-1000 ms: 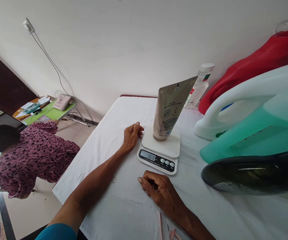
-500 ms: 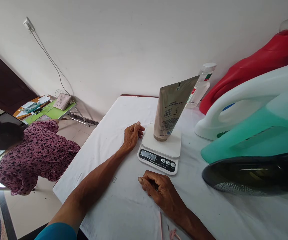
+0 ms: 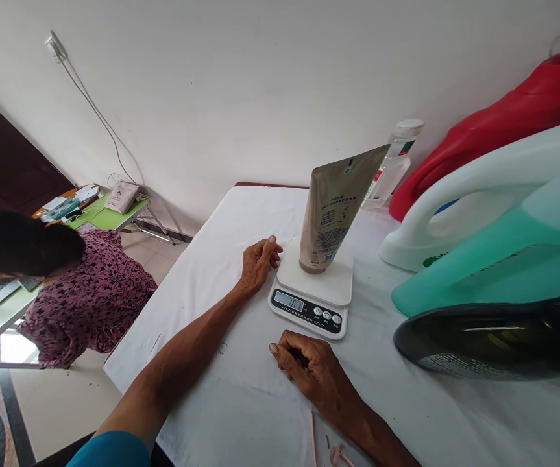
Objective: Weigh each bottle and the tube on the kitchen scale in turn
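A beige squeeze tube (image 3: 335,211) stands on its cap, leaning slightly, on the platform of a white digital kitchen scale (image 3: 284,275). The scale's display (image 3: 289,301) reads 361. My left hand (image 3: 259,264) rests on the cloth at the scale's left edge, its fingers curled in and nothing seen in them. In front of the scale lies my right hand (image 3: 306,363), loosely closed with the thumb pointing left. Neither hand touches the tube.
A green bottle (image 3: 494,259), a dark bottle (image 3: 494,337), a white jug (image 3: 406,243), a red jug (image 3: 484,123) and a clear bottle (image 3: 390,172) crowd the right side. Pink cord (image 3: 313,434) lies near the front. Another person (image 3: 89,292) is at a green table (image 3: 131,217), left.
The other person's head and upper body have shifted to the right. My hands, the tube and the scale stay put, and the reading is the same.
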A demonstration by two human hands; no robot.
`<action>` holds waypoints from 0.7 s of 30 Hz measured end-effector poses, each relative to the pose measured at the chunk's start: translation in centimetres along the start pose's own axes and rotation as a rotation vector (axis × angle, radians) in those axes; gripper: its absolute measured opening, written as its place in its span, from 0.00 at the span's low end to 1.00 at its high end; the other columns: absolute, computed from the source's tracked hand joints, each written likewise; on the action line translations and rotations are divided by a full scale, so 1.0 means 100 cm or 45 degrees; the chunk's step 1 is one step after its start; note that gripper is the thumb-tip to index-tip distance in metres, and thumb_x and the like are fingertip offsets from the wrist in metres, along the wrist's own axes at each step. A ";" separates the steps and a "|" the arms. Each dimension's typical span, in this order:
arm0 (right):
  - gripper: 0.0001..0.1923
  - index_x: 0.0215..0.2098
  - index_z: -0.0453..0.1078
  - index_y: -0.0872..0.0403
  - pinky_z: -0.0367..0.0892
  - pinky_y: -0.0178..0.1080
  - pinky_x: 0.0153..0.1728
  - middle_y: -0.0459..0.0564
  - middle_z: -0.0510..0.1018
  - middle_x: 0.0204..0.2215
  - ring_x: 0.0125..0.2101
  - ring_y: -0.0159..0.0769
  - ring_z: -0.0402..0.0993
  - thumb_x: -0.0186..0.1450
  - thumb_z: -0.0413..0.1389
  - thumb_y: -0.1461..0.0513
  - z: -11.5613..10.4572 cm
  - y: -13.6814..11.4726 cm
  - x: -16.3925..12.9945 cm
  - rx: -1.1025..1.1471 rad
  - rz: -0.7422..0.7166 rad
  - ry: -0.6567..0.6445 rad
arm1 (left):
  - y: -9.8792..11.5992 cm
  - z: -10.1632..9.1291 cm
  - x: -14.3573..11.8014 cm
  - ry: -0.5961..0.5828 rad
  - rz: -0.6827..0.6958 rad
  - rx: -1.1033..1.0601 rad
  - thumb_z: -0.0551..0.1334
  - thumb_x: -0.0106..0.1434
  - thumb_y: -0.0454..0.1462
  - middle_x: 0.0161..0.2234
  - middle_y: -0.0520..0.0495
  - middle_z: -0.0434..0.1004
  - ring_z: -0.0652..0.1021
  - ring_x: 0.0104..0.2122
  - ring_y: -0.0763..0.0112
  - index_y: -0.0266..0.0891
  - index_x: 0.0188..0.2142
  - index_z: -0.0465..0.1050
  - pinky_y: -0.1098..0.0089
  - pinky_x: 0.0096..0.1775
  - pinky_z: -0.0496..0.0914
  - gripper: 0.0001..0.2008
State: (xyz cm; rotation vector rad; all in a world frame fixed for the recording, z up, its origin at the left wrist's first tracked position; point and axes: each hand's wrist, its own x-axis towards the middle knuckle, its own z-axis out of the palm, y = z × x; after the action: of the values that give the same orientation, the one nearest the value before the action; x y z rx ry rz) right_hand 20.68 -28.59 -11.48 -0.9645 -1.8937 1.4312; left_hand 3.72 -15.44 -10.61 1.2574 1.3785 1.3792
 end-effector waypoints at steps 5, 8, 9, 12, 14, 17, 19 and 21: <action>0.24 0.25 0.60 0.50 0.56 0.38 0.26 0.41 0.63 0.20 0.22 0.33 0.61 0.76 0.51 0.48 0.000 0.001 0.001 0.026 0.011 -0.010 | 0.001 0.000 -0.001 -0.011 0.023 0.005 0.58 0.65 0.65 0.25 0.50 0.70 0.71 0.24 0.74 0.37 0.30 0.76 0.69 0.30 0.66 0.32; 0.24 0.25 0.60 0.50 0.56 0.38 0.27 0.42 0.64 0.20 0.22 0.34 0.62 0.76 0.50 0.48 0.000 0.002 0.001 0.026 0.009 -0.013 | 0.001 0.000 0.000 -0.013 0.030 0.007 0.57 0.65 0.64 0.26 0.50 0.71 0.71 0.24 0.74 0.38 0.31 0.76 0.69 0.30 0.66 0.32; 0.24 0.25 0.60 0.50 0.56 0.38 0.27 0.42 0.64 0.21 0.22 0.34 0.62 0.76 0.50 0.48 0.000 0.002 0.000 0.025 0.009 -0.013 | 0.001 0.000 0.000 -0.013 0.032 0.011 0.57 0.65 0.64 0.26 0.50 0.71 0.71 0.25 0.74 0.38 0.31 0.76 0.69 0.30 0.66 0.32; 0.24 0.25 0.60 0.50 0.56 0.38 0.27 0.42 0.64 0.21 0.22 0.34 0.62 0.76 0.51 0.48 0.000 0.002 0.000 0.037 0.015 -0.018 | 0.000 -0.001 -0.001 -0.028 0.078 0.035 0.56 0.67 0.63 0.28 0.49 0.72 0.72 0.26 0.73 0.38 0.33 0.76 0.68 0.32 0.67 0.31; 0.24 0.25 0.60 0.50 0.55 0.38 0.26 0.41 0.63 0.21 0.22 0.33 0.62 0.76 0.51 0.48 0.000 0.002 0.000 0.049 0.023 -0.022 | 0.001 -0.002 -0.003 -0.049 0.160 0.061 0.56 0.68 0.62 0.30 0.49 0.74 0.73 0.28 0.71 0.39 0.36 0.76 0.68 0.34 0.68 0.29; 0.24 0.25 0.60 0.50 0.55 0.38 0.26 0.41 0.63 0.20 0.22 0.33 0.62 0.75 0.51 0.48 0.001 0.004 0.000 0.050 0.013 -0.021 | 0.005 -0.003 -0.008 -0.119 0.318 0.149 0.60 0.67 0.60 0.37 0.46 0.78 0.77 0.36 0.66 0.40 0.46 0.76 0.65 0.39 0.71 0.27; 0.24 0.25 0.60 0.50 0.55 0.38 0.26 0.41 0.64 0.21 0.22 0.33 0.62 0.75 0.51 0.48 0.002 0.005 0.000 0.044 0.000 -0.013 | 0.012 -0.002 -0.010 -0.128 0.439 0.273 0.64 0.65 0.59 0.44 0.42 0.80 0.78 0.44 0.60 0.41 0.51 0.74 0.61 0.46 0.72 0.28; 0.24 0.25 0.60 0.50 0.55 0.38 0.26 0.42 0.65 0.21 0.22 0.33 0.62 0.75 0.51 0.48 0.002 0.006 0.000 0.043 -0.003 -0.005 | 0.020 -0.001 -0.011 -0.100 0.549 0.433 0.68 0.62 0.58 0.49 0.40 0.79 0.77 0.51 0.55 0.43 0.54 0.73 0.55 0.54 0.69 0.29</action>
State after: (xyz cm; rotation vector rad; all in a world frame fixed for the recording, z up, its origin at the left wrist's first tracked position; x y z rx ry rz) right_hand 20.63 -28.55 -12.14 -0.9442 -1.8663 1.4602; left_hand 4.07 -16.76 -8.70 1.9005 1.3772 1.3890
